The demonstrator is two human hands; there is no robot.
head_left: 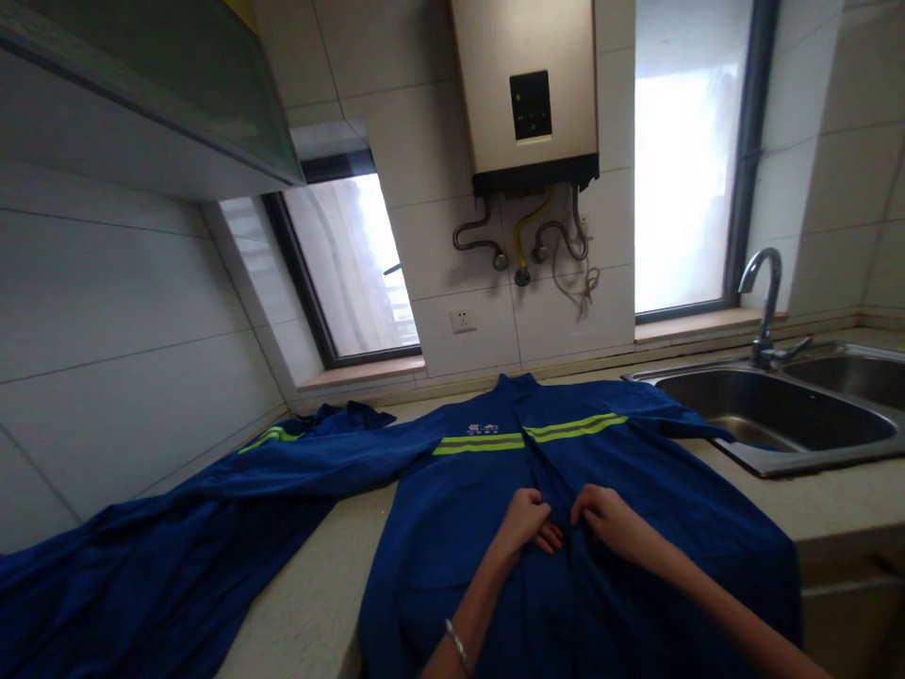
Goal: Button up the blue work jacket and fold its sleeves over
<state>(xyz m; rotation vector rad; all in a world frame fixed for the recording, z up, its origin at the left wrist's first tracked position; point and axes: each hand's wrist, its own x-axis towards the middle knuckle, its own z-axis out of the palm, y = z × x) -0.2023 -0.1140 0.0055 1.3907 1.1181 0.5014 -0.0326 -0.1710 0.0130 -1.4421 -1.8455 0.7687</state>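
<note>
A blue work jacket [452, 528] with yellow-green and grey stripes across the chest lies spread on the counter, collar toward the wall. Its front opening runs down the middle, and its lower part hangs toward me. My left hand [530, 521] is at the left front edge, thumb and finger pinched on the cloth and the other fingers bent beneath. To its right, my right hand [604, 514] pinches the opposite front edge, lifting it slightly. A small gap parts the two edges between my hands. A bracelet circles my left wrist.
Another blue garment [141, 556] with a similar stripe lies heaped on the left counter [311, 575]. A steel double sink [778, 457] with a tall faucet [767, 302] is at the right; one jacket sleeve reaches its rim. A water heater [527, 85] hangs on the wall.
</note>
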